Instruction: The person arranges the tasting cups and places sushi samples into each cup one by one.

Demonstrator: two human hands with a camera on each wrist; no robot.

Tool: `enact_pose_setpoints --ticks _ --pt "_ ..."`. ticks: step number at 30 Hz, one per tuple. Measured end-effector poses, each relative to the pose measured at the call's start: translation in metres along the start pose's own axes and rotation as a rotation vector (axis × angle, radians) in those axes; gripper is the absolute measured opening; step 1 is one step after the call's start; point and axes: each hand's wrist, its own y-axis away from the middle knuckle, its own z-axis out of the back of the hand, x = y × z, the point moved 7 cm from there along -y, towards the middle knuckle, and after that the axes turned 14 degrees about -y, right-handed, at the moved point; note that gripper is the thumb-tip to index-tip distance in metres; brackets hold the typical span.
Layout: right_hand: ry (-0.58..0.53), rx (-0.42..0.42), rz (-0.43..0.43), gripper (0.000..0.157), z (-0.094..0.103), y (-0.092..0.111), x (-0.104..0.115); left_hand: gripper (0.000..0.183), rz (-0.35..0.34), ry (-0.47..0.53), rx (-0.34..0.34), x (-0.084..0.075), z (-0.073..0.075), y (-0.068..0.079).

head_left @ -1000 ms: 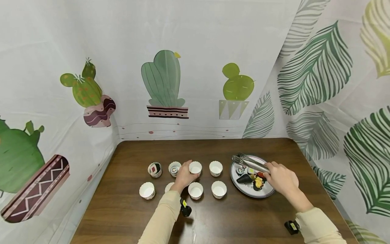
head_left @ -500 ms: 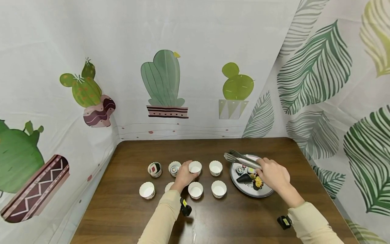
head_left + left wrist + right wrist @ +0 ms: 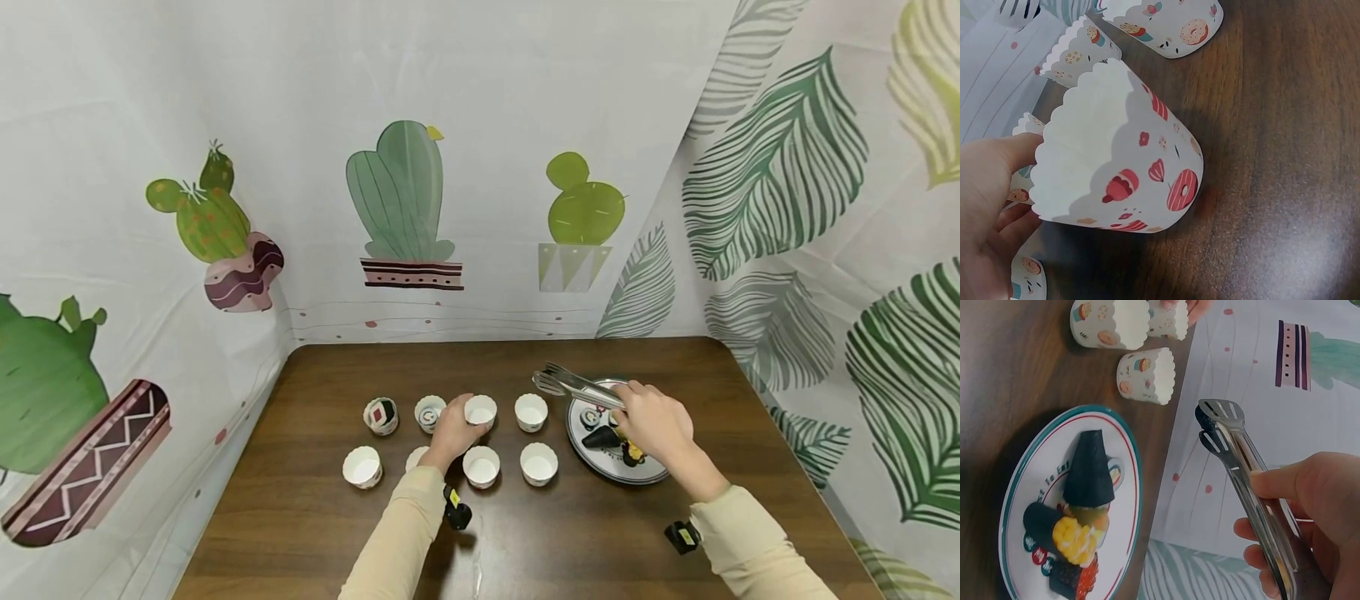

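My left hand (image 3: 455, 433) holds a white scalloped paper baking cup (image 3: 481, 412) in the back row between thumb and fingers. My right hand (image 3: 656, 421) grips metal tongs (image 3: 1254, 494), which slant leftward over the table beside the plate. Between the tongs' tips in the right wrist view is a small dark piece (image 3: 1202, 420), mostly hidden. On the round plate (image 3: 576, 454) lie a black cone-shaped hand roll (image 3: 1088, 472), a corn-topped sushi (image 3: 1074, 540) and a sushi with red topping (image 3: 1075, 578). The right hand covers part of the plate in the head view.
Several more paper cups stand in two rows. One back cup holds a sushi with a red diamond (image 3: 381, 414); beside it, another holds a round roll (image 3: 431, 414). Printed cloth (image 3: 495, 317) hangs behind the wooden table (image 3: 300, 517).
My right hand and the tongs have moved left, from over the plate toward the cup at the right end of the back row. The left hand has stayed at its cup.
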Motion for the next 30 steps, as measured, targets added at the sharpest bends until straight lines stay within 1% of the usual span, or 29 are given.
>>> enact_pose_setpoints --ticks 4,9,17,25,30 --pt "-0.004 0.003 0.002 0.027 -0.004 -0.004 0.006 0.066 -0.002 0.001 -0.006 0.0 0.0 0.0" --pt "0.012 0.027 0.005 0.029 -0.009 -0.008 0.014 0.066 0.001 0.001 -0.001 0.001 -0.001 0.0" --pt "0.018 0.036 0.04 0.026 -0.015 -0.011 0.029 0.067 -0.001 0.003 -0.004 0.002 -0.001 0.0" --pt "0.013 0.053 0.044 0.026 -0.023 -0.013 0.039 0.068 -0.003 0.024 -0.002 0.003 -0.003 -0.001" --pt "0.037 0.066 0.06 0.027 -0.029 -0.014 0.046 0.067 -0.014 0.028 -0.006 0.002 -0.002 -0.001"
